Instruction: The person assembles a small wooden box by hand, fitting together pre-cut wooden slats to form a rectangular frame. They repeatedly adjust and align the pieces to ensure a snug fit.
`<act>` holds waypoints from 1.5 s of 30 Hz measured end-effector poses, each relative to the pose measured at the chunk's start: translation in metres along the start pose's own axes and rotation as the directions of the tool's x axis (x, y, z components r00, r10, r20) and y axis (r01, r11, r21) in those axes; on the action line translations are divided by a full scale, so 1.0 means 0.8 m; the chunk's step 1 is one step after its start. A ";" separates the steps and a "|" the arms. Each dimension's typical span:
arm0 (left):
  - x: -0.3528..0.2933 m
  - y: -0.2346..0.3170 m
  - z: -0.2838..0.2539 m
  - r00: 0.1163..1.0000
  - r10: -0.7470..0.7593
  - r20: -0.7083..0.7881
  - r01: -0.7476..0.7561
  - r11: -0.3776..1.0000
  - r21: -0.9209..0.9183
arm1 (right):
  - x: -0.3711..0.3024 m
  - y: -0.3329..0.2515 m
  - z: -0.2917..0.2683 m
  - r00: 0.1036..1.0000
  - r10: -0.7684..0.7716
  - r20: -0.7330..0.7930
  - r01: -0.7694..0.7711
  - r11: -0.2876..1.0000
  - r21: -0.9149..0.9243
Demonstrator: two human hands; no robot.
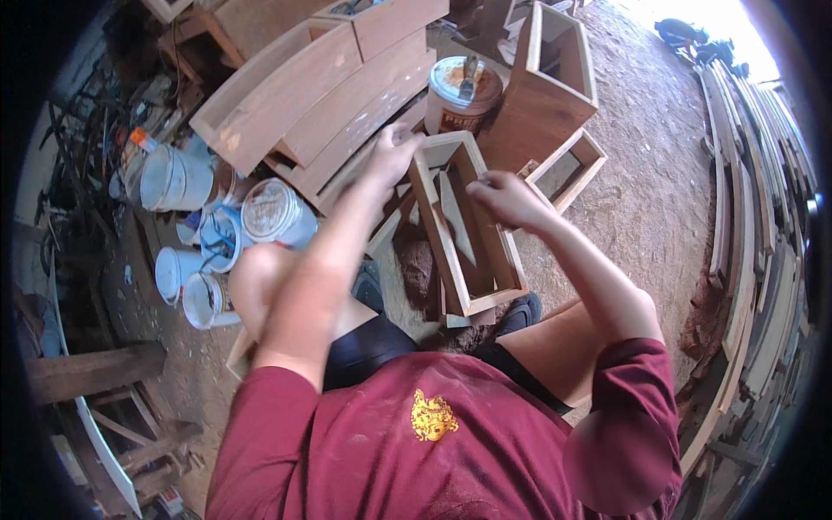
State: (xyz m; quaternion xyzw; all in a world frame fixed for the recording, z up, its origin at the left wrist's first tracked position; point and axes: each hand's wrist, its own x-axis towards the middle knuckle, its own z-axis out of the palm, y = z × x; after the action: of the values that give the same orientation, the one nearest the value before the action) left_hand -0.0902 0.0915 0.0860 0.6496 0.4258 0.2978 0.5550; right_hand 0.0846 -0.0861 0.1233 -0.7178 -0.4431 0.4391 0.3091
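Note:
An open, unpainted wooden box (451,260), long and narrow, stands tilted between my legs, with its open side toward me. My left hand (394,154) is at its far left corner, fingers bent against the rim and slightly blurred. Over the right long side, my right hand (511,199) is closed in a fist; whatever it may hold is hidden. Inside the box a pale, pointed shape (454,217) shows through the opening. Beneath the near end, a small wood piece (471,319) sticks out.
Stacked wooden boxes (321,104) lie at the far left. A lidded bucket (464,95) carries a brush (469,78). Another tall box (542,95) and a small frame (568,172) stand at right. Several white buckets (178,178) cluster left; long boards (737,217) line the right.

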 end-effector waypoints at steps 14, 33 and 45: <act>-0.081 -0.181 0.110 0.866 -0.437 -0.242 0.310 0.851 -0.424 | -0.042 0.107 0.069 0.946 0.076 0.315 0.033 0.944 -0.328; -0.068 -0.178 0.126 0.919 -0.177 -0.353 0.169 0.984 -0.052 | -0.059 0.106 0.082 0.825 0.087 0.558 0.326 0.734 -0.595; -0.135 0.103 -0.063 0.893 0.449 -0.040 -0.444 0.891 0.094 | -0.107 0.048 -0.182 0.976 0.198 -0.090 -0.198 0.636 -0.746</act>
State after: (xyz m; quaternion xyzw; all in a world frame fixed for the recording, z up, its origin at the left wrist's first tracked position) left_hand -0.1646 0.0176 0.1862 0.7429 0.2938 0.4192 0.4314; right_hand 0.2112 -0.1877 0.1834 -0.8252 -0.5032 0.2486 -0.0644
